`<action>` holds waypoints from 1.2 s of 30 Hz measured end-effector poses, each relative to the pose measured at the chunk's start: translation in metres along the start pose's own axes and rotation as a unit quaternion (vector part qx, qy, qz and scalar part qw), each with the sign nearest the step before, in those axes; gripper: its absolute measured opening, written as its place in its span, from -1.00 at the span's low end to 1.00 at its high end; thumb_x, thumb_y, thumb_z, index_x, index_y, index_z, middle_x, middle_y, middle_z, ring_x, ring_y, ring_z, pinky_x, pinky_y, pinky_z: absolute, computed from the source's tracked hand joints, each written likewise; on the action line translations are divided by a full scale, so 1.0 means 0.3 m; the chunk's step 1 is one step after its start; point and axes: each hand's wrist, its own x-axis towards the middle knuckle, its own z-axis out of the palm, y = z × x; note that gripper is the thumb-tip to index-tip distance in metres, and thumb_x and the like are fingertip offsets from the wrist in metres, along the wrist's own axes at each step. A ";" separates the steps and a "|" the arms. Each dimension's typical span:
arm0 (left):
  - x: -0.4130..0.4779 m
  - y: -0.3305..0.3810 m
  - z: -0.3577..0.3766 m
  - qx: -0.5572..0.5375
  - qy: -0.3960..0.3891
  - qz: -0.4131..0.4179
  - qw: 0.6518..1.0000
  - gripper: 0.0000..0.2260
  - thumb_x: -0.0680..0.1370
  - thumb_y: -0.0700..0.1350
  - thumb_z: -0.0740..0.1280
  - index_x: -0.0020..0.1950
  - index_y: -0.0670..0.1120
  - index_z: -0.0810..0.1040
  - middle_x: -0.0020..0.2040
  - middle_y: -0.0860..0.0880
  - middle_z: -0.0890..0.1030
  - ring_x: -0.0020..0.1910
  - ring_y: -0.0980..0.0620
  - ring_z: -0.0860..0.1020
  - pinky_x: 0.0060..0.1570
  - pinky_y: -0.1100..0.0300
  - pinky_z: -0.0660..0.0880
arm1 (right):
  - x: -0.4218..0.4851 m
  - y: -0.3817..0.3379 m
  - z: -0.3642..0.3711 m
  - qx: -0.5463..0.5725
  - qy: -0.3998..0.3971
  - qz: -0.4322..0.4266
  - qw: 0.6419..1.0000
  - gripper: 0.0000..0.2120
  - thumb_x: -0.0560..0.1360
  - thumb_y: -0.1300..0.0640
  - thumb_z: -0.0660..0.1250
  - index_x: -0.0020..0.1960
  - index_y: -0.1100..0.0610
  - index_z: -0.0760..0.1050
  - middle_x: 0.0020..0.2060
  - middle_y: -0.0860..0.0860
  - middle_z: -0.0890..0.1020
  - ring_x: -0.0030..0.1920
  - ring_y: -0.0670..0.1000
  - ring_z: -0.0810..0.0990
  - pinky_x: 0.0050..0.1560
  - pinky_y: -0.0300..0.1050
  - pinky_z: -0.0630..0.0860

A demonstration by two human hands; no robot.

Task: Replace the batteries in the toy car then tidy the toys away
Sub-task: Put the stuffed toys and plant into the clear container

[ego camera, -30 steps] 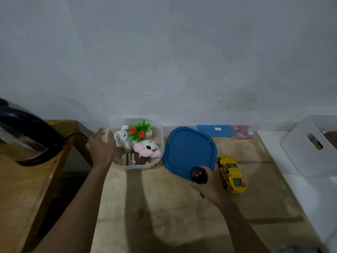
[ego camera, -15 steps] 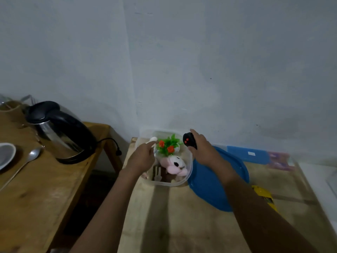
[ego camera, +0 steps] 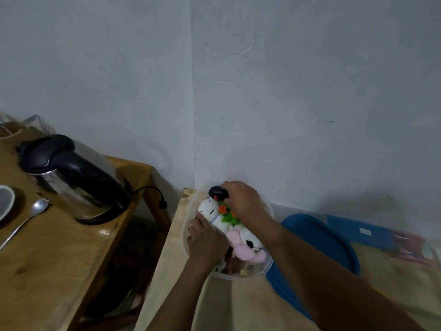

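Observation:
A clear plastic container (ego camera: 261,271) stands at the table's far left corner, filled with soft toys: a white plush (ego camera: 210,210), a pink plush (ego camera: 243,244) and a green plant toy with orange flowers (ego camera: 228,217). My right hand (ego camera: 243,199) holds a small black remote with red buttons (ego camera: 217,193) over the container's far edge. My left hand (ego camera: 205,242) grips the container's left side, pressing against the white plush. The container's blue lid (ego camera: 319,244) lies flat just to the right. The toy car is out of view.
A lower wooden side table (ego camera: 59,254) on the left carries a black-and-steel electric kettle (ego camera: 71,177), a spoon (ego camera: 28,218) and a dish (ego camera: 4,201). A gap separates the two tables. A flat blue box (ego camera: 358,229) lies against the wall at the right.
My view has swung left and the yellow car has left the frame. My right hand carried the remote from beside the lid to above the container's far edge. My left hand stayed on the container.

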 end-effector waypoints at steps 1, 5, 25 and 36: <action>0.000 0.000 0.009 -0.001 0.013 -0.003 1.000 -0.26 0.59 0.11 0.05 0.57 -0.31 -0.16 0.53 -0.30 0.12 0.46 -0.23 0.24 0.37 0.01 0.28 | 0.004 -0.009 0.012 -0.020 0.003 0.003 1.000 -0.83 0.52 0.23 0.22 0.05 0.16 0.55 -0.03 0.12 0.63 0.01 0.15 0.59 -0.09 -0.03 0.47; 0.008 0.003 0.027 -0.031 0.043 -0.009 0.999 -0.30 0.60 0.05 0.17 0.57 -0.29 -0.05 0.48 -0.26 0.24 0.39 -0.17 0.36 0.30 0.06 0.36 | 0.006 -0.028 0.047 -0.101 0.003 0.002 0.995 -0.83 0.53 0.28 0.22 0.03 0.19 0.57 -0.02 0.12 0.63 0.02 0.12 0.59 -0.13 -0.04 0.46; -0.004 0.033 -0.015 -0.077 -0.007 -0.038 0.996 -0.14 0.51 0.11 0.31 0.55 -0.30 -0.09 0.48 -0.19 0.15 0.40 -0.14 0.30 0.28 0.04 0.37 | -0.013 0.006 0.087 -0.056 0.012 0.029 0.998 -0.78 0.63 0.09 0.18 0.19 0.11 0.51 0.03 0.10 0.64 0.02 0.13 0.62 -0.12 -0.06 0.46; 0.036 0.030 -0.062 0.087 -0.023 -0.022 0.996 -0.32 0.52 0.14 0.31 0.49 -0.22 0.19 0.35 -0.16 0.33 0.28 -0.08 0.42 0.19 0.12 0.39 | 0.016 -0.011 0.052 -0.051 -0.032 0.066 0.996 -0.82 0.54 0.14 0.28 0.07 0.11 0.61 0.01 0.08 0.67 0.04 0.13 0.62 -0.04 -0.08 0.47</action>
